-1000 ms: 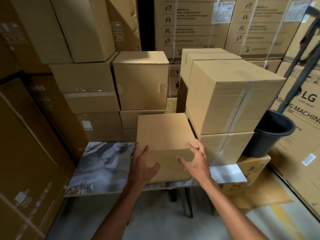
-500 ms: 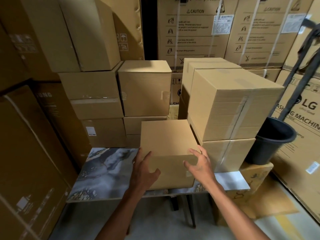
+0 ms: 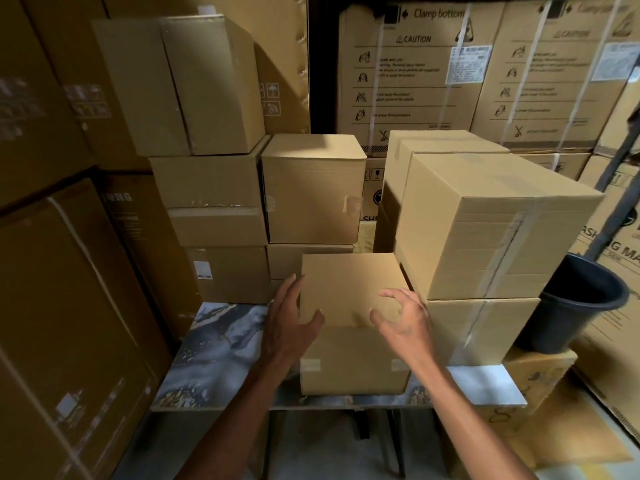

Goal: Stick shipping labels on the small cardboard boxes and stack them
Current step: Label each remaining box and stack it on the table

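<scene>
A small plain cardboard box (image 3: 349,289) sits on a marble-patterned table (image 3: 221,348), its front face taped at both lower corners. My left hand (image 3: 289,323) lies against the box's left front corner, fingers along the side and thumb over the top edge. Over the box's front right corner is my right hand (image 3: 403,320), fingers curled and apart, holding nothing. No shipping label shows on this box or in either hand.
Two taped boxes (image 3: 485,220) are stacked right beside the small box. A black bucket (image 3: 575,306) stands on a carton at the right. More boxes (image 3: 214,188) are stacked behind the table, one bearing a small white label (image 3: 202,270). Large appliance cartons surround everything.
The view has tilted slightly up. My right hand's fingers have come off the box's right edge and curled. The box stays in place on the table.
</scene>
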`<state>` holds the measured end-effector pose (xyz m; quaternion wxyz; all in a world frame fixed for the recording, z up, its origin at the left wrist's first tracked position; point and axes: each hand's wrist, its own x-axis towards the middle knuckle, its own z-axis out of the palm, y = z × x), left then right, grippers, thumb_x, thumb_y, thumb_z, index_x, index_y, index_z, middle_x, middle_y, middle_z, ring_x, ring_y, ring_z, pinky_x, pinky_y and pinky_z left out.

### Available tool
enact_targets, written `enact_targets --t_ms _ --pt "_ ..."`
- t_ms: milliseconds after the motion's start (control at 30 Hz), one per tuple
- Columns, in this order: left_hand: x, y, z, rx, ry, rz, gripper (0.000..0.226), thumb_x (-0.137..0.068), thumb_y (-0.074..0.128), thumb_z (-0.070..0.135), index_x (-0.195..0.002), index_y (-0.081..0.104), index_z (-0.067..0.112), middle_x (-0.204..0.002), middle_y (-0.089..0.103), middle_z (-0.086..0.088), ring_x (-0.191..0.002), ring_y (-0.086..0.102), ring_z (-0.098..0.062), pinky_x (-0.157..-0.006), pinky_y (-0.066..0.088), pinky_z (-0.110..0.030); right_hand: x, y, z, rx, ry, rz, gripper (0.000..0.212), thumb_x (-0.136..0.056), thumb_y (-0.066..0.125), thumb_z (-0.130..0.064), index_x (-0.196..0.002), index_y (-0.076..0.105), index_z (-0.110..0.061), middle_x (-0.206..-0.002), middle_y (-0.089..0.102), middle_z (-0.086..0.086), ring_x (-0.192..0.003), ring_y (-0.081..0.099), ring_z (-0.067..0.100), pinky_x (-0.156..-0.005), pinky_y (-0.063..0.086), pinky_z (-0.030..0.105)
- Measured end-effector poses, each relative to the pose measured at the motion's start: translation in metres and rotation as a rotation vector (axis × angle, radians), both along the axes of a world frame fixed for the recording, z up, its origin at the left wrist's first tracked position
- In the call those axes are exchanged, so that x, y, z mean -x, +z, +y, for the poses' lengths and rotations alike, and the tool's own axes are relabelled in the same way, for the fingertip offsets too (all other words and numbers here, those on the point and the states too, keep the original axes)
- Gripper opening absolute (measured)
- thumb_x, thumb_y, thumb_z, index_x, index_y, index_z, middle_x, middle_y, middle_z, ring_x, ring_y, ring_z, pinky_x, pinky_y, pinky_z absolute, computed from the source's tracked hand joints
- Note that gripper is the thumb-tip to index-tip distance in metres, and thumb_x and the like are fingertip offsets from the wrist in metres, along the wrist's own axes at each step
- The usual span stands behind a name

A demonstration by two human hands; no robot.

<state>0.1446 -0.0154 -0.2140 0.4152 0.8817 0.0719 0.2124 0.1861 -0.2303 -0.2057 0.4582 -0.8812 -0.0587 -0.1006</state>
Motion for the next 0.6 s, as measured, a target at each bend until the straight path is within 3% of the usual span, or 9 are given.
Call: enact_targets --t_ms 100,233,367,500,600 --pt "-0.012 0.012 0.006 -0.006 0.006 -0.025 0.076 -0.088 0.073 0.028 -0.155 0.037 0.027 -0.164 0.026 0.005 -0.149 0.027 -0.018 -0.117 0.034 -0.044 -0.009 0.007 0.010 0.002 0.049 -0.007 0.039 -0.087 0.077 -0.036 -0.124 0.066 -0.035 -0.138 0.052 -0.006 -0.130 0.047 0.017 -0.111 0.040 0.041" --pt "-0.033 0.023 0.015 -0.010 0.027 -0.054 0.074 -0.088 0.073 0.027 -0.154 0.039 0.030 -0.163 0.027 0.006 -0.148 0.026 -0.015 -0.111 0.030 -0.034 -0.029 0.018 0.027 -0.015 0.118 -0.008 0.037 -0.088 0.077 -0.034 -0.123 0.066 -0.033 -0.138 0.051 -0.004 -0.129 0.046 0.015 -0.102 0.035 0.029" --pt "-0.062 0.027 0.034 -0.048 0.078 -0.129 0.071 -0.085 0.075 0.025 -0.150 0.045 0.026 -0.158 0.037 0.003 -0.144 0.034 -0.016 -0.111 0.035 -0.032 -0.061 0.033 0.060 -0.042 0.202 -0.049 0.038 -0.088 0.078 -0.031 -0.125 0.067 -0.028 -0.135 0.053 -0.007 -0.121 0.043 0.005 -0.098 0.035 0.024" --pt "-0.092 0.039 0.066 -0.081 0.118 -0.167 0.070 -0.087 0.075 0.029 -0.150 0.045 0.028 -0.158 0.037 0.002 -0.144 0.033 -0.015 -0.111 0.038 -0.034 -0.100 0.055 0.105 -0.056 0.306 -0.143 0.038 -0.088 0.079 -0.030 -0.124 0.067 -0.028 -0.121 0.052 -0.015 -0.110 0.045 -0.004 -0.079 0.032 -0.004" --pt "-0.110 0.059 0.092 -0.067 0.175 -0.248 0.061 -0.091 0.065 0.040 -0.147 0.049 0.022 -0.153 0.045 -0.001 -0.140 0.041 -0.018 -0.113 0.041 -0.041 -0.124 0.082 0.139 -0.068 0.373 -0.184 0.040 -0.087 0.078 -0.021 -0.125 0.067 -0.021 -0.118 0.055 -0.012 -0.107 0.047 -0.003 -0.078 0.027 -0.010"
